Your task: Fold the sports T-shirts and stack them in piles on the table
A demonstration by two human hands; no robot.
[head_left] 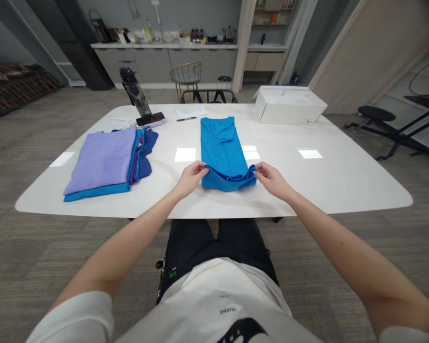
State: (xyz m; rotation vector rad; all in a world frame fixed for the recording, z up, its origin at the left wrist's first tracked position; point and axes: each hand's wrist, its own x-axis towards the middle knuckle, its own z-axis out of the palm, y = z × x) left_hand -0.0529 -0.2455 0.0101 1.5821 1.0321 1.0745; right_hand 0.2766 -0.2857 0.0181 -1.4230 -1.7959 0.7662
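A blue T-shirt (223, 150) lies in front of me, its sides folded in to a long narrow strip with the collar end far from me. Its near end is turned up in a short fold. My left hand (193, 177) pinches the left corner of that turned-up edge between thumb and fingers. At the right corner, my right hand (270, 177) grips the same edge in a similar pinch. Between the hands the raised edge sags a little, and the rest of the shirt lies flat on the white table (343, 176).
To the left sits a pile of clothes with a lilac shirt (102, 157) on top. Behind it stands a dark handheld vacuum (137, 97). A pen (186, 119) and paper (192, 111) lie beyond the blue shirt. A white box (289, 107) stands at the back right.
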